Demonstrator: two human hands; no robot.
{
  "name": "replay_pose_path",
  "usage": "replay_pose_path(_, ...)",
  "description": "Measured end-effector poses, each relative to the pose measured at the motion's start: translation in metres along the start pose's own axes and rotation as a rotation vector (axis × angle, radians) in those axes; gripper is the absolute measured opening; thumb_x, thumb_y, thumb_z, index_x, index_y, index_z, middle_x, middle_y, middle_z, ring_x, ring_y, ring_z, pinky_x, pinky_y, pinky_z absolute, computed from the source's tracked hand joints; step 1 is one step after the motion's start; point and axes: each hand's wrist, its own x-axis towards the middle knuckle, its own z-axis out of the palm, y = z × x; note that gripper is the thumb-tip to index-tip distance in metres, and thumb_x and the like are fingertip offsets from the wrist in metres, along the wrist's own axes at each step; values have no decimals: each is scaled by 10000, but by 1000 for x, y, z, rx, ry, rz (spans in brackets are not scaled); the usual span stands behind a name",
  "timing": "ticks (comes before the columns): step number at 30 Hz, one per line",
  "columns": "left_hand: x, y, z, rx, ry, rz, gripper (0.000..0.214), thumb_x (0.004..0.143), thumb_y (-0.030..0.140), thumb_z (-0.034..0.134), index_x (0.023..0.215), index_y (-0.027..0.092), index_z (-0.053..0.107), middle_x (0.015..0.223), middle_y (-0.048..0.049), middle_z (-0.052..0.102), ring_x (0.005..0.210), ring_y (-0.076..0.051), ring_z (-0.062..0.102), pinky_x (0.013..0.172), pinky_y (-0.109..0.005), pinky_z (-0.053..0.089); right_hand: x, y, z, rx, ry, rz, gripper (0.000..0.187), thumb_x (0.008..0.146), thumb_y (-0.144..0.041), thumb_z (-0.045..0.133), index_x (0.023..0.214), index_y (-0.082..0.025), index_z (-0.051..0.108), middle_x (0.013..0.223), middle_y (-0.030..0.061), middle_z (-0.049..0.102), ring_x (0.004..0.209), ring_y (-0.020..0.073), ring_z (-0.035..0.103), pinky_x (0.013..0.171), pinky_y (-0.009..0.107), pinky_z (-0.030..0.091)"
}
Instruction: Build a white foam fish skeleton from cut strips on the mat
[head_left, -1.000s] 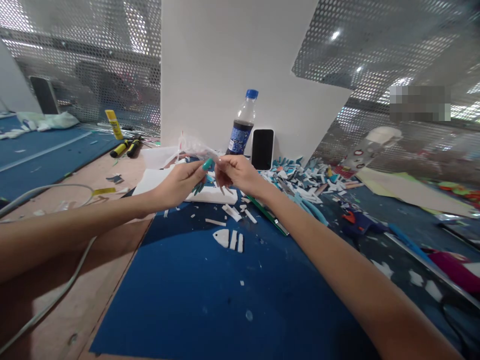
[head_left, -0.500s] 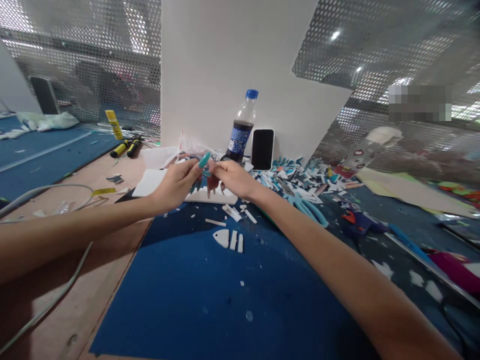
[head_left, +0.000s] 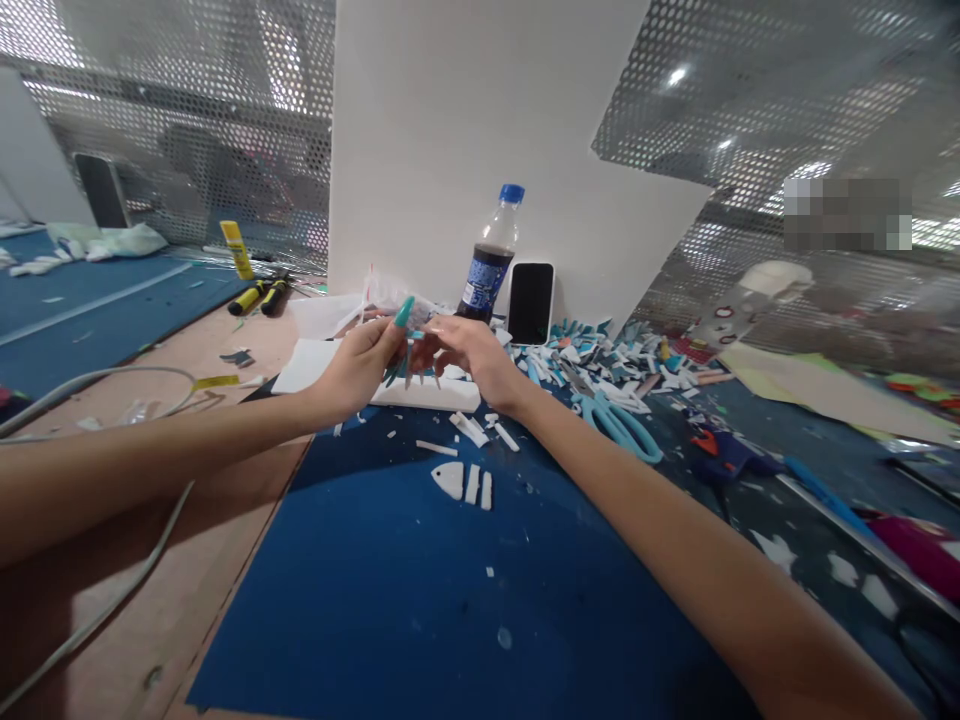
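My left hand (head_left: 365,360) is closed in a pinch above the far part of the blue mat (head_left: 420,610). Its thumb points up and ends in a long teal nail. Close against its fingertips is my right hand (head_left: 472,355), fingers curled in. What lies between the fingers is small and partly hidden; I cannot make it out. Below the hands lies a white foam strip (head_left: 442,394). Nearer on the mat, a white fish-head-shaped piece (head_left: 448,480) with a dark eye hole lies beside two short white strips (head_left: 478,486). Narrow white offcuts (head_left: 469,429) lie just beyond them.
A cola bottle (head_left: 489,265) and a phone (head_left: 531,303) stand before a white board (head_left: 480,110). Scrap pieces (head_left: 600,355) heap to the right, beside light-blue scissors (head_left: 619,428) and a dark glue gun (head_left: 731,450). Yellow-black tools (head_left: 259,295) and a cable (head_left: 112,590) lie left.
My right hand's fingers have shifted and curled differently against my left hand. The whole view has moved slightly; the white pieces on the mat lie as before.
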Motion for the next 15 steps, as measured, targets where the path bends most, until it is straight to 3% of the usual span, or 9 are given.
replay_pose_path(6, -1, 1, -2, 12, -15, -2, 532, 854, 663, 379, 597, 197, 391, 522, 41, 322, 452, -75, 266, 405, -244, 232, -1, -7, -16, -29, -89, 89, 165, 835, -275, 532, 867, -131, 606, 791, 71, 695, 713, 139, 630, 597, 247, 437)
replay_pose_path(15, 0, 0, -2, 63, -7, -14, 480, 887, 572, 390, 590, 194, 398, 522, 32, 346, 470, -80, 291, 426, -245, 242, -3, -10, -20, -97, -95, 75, 195, 808, -314, 596, 882, -136, 624, 795, 55, 710, 701, 111, 611, 612, 239, 427)
